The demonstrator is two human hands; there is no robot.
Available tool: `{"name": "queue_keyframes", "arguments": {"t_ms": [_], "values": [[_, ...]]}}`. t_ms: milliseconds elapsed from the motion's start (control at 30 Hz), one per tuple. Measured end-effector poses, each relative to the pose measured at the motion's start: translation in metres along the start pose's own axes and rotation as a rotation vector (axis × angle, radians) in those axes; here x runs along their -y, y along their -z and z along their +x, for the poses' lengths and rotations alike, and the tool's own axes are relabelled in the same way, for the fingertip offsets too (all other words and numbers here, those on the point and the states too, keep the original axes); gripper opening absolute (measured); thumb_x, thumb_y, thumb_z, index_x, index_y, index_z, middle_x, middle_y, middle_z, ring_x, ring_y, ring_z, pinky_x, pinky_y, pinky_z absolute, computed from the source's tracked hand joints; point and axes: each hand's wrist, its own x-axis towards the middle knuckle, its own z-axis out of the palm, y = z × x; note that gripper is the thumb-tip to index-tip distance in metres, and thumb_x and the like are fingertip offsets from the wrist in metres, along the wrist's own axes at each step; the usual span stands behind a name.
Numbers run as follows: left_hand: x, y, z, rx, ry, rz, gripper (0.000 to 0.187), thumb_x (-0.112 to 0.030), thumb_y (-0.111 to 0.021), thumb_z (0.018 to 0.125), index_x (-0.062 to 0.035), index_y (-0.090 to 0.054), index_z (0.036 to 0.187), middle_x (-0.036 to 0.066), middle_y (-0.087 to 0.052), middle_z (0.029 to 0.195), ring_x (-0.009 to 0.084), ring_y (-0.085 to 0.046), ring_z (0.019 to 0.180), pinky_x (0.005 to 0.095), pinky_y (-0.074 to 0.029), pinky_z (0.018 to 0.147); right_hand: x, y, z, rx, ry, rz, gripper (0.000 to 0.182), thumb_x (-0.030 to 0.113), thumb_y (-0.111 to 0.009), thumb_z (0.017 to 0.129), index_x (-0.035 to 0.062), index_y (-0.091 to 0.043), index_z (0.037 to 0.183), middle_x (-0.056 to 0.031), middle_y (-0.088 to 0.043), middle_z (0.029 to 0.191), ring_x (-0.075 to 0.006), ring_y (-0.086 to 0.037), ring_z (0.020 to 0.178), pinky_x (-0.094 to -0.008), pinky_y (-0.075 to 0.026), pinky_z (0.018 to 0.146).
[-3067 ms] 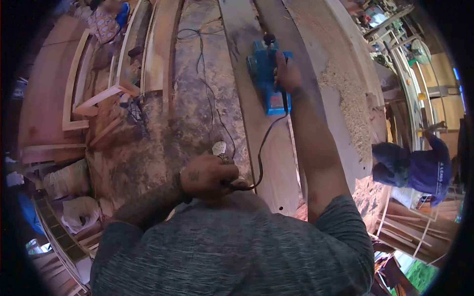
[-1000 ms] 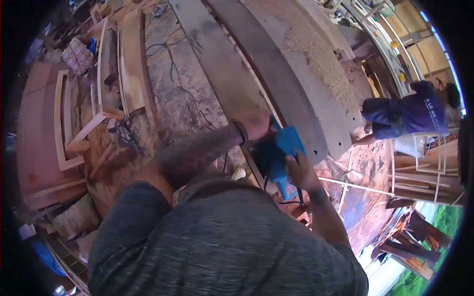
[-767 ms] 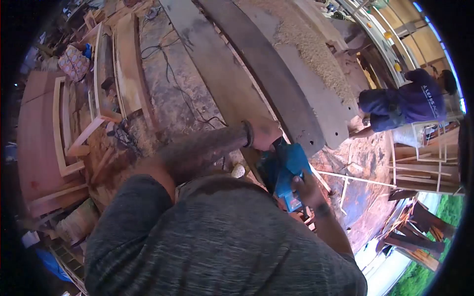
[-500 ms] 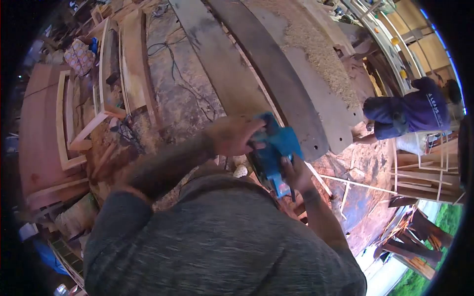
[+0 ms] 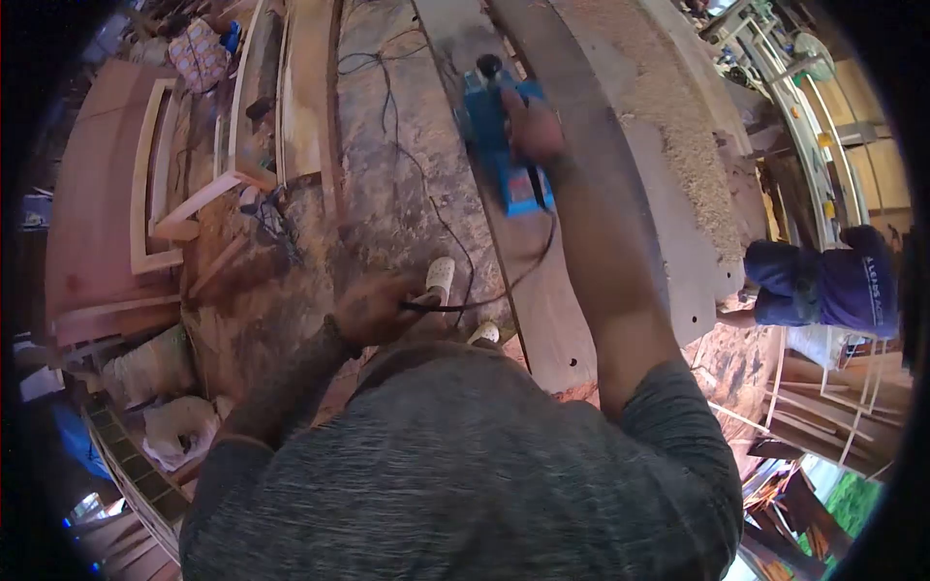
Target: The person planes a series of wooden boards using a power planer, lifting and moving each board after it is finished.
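My right hand (image 5: 533,131) is wrapped round the rear handle of a blue electric planer (image 5: 486,121) with a black front knob. The planer rests on a long wooden plank (image 5: 547,310), well ahead of my body. Lower down, at the left of the plank, my left hand (image 5: 378,305) is closed on the black power cord (image 5: 518,281). From there the cord curves across to the back of the planer. A darker plank (image 5: 605,145) lies along the right side of the planed one.
Shavings (image 5: 683,145) cover boards at the right. A person in a dark blue shirt (image 5: 852,290) bends over at far right. Wooden frames (image 5: 155,194) and boards lie at left. More cable (image 5: 392,97) trails over the dusty ground. My light-coloured shoes (image 5: 441,276) show below.
Both hands were on the planer close to my body. My right hand has carried it forward onto the plank, while my left hand has let go, moved left and taken the cord.
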Motion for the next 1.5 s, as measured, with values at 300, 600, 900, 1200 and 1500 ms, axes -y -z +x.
{"name": "queue_keyframes", "arguments": {"t_ms": [300,600,900,1200,1500], "values": [[-0.041,0.014,-0.016,0.060,-0.481,-0.026,0.027,-0.032,-0.085,0.080,-0.0160,-0.073,0.099,0.010,-0.069,0.082,0.0352,-0.070,0.075,0.0490,-0.053,0.065,-0.017,0.010,-0.091,0.052,-0.104,0.098,0.066,0.064,-0.052,0.105,0.0018,-0.062,0.084,-0.0085,-0.062,0.066,-0.0212,-0.064,0.057,-0.0402,-0.052,0.056],[-0.077,-0.004,-0.012,-0.027,-0.879,-0.205,0.029,-0.027,-0.086,0.076,-0.0186,-0.072,0.100,0.005,-0.069,0.076,0.0298,-0.070,0.068,0.0446,-0.054,0.059,-0.076,0.061,-0.467,0.040,0.059,-0.142,0.047,0.020,-0.050,0.109,-0.0104,-0.046,0.144,-0.0102,-0.066,0.080,-0.0181,-0.062,0.064,-0.0342,-0.050,0.060],[-0.052,0.010,-0.004,0.101,-0.768,-0.268,0.039,-0.033,-0.089,0.074,-0.0190,-0.075,0.107,0.005,-0.073,0.081,0.0325,-0.071,0.069,0.0454,-0.055,0.060,-0.029,0.021,-0.310,0.039,-0.164,-0.165,0.037,0.032,-0.054,0.110,-0.0022,-0.059,0.121,-0.0181,-0.067,0.080,-0.0317,-0.065,0.070,-0.0446,-0.050,0.066],[-0.049,0.040,-0.031,-0.075,-0.587,-0.066,0.023,-0.032,-0.088,0.080,-0.0189,-0.069,0.084,0.004,-0.069,0.075,0.0280,-0.069,0.062,0.0422,-0.053,0.055,0.000,-0.045,-0.012,-0.097,0.152,-0.220,0.067,0.059,-0.047,0.108,-0.0042,-0.069,0.113,-0.0318,-0.072,0.109,-0.0473,-0.069,0.106,-0.0520,-0.052,0.093],[-0.070,0.036,-0.030,-0.060,-0.587,-0.130,0.019,-0.026,-0.086,0.079,-0.0194,-0.070,0.086,0.004,-0.068,0.076,0.0299,-0.069,0.065,0.0431,-0.053,0.057,-0.015,-0.020,-0.090,-0.067,0.057,-0.126,0.056,0.056,-0.052,0.107,0.0015,-0.064,0.098,-0.0134,-0.064,0.078,-0.0290,-0.067,0.070,-0.0428,-0.054,0.069]]}}
